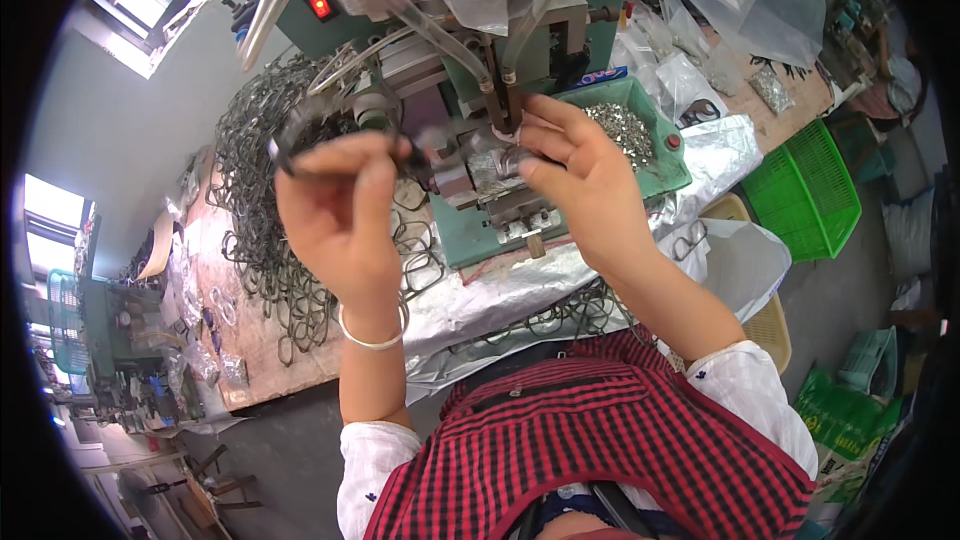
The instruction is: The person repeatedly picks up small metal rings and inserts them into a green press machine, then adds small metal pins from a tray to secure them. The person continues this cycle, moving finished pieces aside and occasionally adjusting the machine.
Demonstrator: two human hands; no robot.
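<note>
My left hand [345, 210], blurred and wearing a pale bangle, is raised left of the bench press [490, 160]. Its thumb and fingers close on a dark loop [285, 145], smeared by motion. At the press's working point, my right hand [590, 180] has its fingers curved and apart from the thumb. The right fingertips are close to the dark upright tool [503, 100], and I see nothing clearly held in them. A large heap of dark wire loops [270, 160] lies left of the press.
Right of the press stands a green tray [665, 165] of small metal pieces. Clear tubes [410, 15] hang over the press. Silver sheeting [450, 310] covers the bench front, with more loops [570, 315] near my apron. A bright green crate [805, 190] sits at the right.
</note>
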